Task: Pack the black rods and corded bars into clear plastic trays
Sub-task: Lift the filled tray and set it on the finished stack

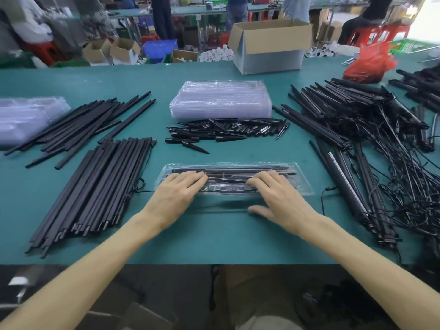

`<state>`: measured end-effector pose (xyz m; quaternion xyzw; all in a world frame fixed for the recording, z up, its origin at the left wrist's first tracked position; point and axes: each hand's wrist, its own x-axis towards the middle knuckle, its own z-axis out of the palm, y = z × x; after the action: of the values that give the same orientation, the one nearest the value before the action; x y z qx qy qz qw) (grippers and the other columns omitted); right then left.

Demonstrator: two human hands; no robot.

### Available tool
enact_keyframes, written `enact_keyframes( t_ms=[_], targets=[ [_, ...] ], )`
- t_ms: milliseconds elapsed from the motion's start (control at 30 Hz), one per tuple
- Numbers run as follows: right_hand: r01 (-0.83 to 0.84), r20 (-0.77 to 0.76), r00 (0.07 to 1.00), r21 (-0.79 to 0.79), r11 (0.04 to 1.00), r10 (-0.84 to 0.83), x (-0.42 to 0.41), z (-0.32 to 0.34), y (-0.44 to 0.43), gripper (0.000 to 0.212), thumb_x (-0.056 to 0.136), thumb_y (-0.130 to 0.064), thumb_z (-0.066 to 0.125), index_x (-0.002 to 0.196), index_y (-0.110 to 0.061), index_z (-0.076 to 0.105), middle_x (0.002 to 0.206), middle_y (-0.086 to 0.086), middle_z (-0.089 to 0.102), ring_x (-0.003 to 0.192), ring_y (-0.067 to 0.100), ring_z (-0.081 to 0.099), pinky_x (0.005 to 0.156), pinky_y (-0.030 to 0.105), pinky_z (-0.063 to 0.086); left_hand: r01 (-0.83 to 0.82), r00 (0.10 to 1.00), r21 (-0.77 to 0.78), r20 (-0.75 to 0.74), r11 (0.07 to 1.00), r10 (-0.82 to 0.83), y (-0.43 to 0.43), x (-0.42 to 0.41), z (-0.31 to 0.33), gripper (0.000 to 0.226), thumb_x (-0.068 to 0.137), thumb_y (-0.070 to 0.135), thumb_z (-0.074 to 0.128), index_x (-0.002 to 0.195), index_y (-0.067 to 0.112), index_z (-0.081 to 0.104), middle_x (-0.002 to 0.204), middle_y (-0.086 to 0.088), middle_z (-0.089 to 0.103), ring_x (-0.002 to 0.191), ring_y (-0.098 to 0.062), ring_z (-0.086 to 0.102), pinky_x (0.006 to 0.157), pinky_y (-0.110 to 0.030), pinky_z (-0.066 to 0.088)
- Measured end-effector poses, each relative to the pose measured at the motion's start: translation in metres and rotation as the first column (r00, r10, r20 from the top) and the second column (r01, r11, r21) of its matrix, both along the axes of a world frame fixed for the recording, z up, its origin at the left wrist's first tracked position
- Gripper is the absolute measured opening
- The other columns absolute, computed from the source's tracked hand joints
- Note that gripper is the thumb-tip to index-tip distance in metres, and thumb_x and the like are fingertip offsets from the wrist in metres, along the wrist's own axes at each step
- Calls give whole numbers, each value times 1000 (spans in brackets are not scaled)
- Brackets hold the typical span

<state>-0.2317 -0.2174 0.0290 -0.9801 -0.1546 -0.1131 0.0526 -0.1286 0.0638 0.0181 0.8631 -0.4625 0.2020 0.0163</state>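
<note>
I'm pressing my left grip (pixel 177 191) and right grip (pixel 276 194), both flat and open, on the filled tray (pixel 303 186) on the tabletop (pixel 214 234), where uneven pressure may be leaving rods (pixel 226 173) unseated

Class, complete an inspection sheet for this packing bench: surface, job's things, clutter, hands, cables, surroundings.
Surface: teal-green table mat.
Job's things: filled clear plastic tray at centre; stack of empty clear trays behind; long black rods left; black corded bars right.
Clutter: pile of short black spikes; red plastic bag; open cardboard box.
Hands: left hand and right hand flat on the filled tray.
Cables: tangled black cords, right.
Surroundings: blurred benches, standing people.
</note>
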Motion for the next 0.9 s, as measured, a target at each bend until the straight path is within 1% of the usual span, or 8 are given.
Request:
enact_keyframes(
  t_ms=[167,267,367,500,600,733,833,900],
  targets=[
    [159,-162,982,423,892,-98,-4,23,-22,66,90,-70,37,127,-20,59,123,-8,53,119,11,45,104,28,36,202,978,-62,64,977,-198,-5,0,1,55,86,-9,70,138,8,60,143,-2,59,130,-23,58,98,-41,53],
    [341,-267,926,291,894,-267,6,32,-42,65,94,-61,45,137,-12,54,135,3,56,131,20,43,111,34,34,293,949,-54,143,955,-283,-10,-3,8,51,94,-6,61,142,12,56,149,2,52,138,-19,49,104,-40,48],
    [439,-435,849,264,859,-301,11,26,-52,62,92,-62,51,129,-13,61,126,5,66,118,21,58,103,34,43,297,941,-113,203,948,-270,-12,-1,14,44,100,-3,54,142,13,57,150,2,51,140,-19,46,107,-44,45],
    [476,-558,805,404,781,-202,4,21,-59,68,73,-81,44,94,-22,71,92,-8,73,90,13,67,86,32,50,233,959,-177,204,956,-196,-12,6,19,42,102,-1,50,141,12,57,149,3,52,139,-20,49,109,-47,43],
    [485,-658,752,517,705,-34,-1,24,-66,76,75,-83,56,96,-12,72,92,14,71,78,14,59,77,37,46,119,987,-247,135,962,-88,-11,18,18,39,103,3,48,139,13,59,148,2,54,139,-21,49,112,-51,38],
    [504,-681,631,725,470,372,-9,31,-68,56,87,-51,75,117,-5,64,112,30,65,75,25,54,63,39,38,-131,991,-410,-31,902,130,-15,34,16,50,91,-6,64,136,14,62,143,1,58,138,-22,49,118,-52,30],
    [497,-583,657,812,306,479,-13,32,-62,50,90,-36,74,119,1,57,98,22,66,45,16,46,40,25,19,-220,975,-474,-116,853,187,-17,42,14,55,86,-10,64,137,12,61,145,-2,56,139,-21,48,121,-51,27],
    [466,-499,697,861,204,516,-16,35,-54,52,92,-31,72,118,9,53,93,22,66,40,12,44,35,15,25,-263,965,-531,-159,806,211,-19,44,12,60,84,-10,63,141,8,55,152,-6,48,144,-21,41,122,-49,26]
  ],
)
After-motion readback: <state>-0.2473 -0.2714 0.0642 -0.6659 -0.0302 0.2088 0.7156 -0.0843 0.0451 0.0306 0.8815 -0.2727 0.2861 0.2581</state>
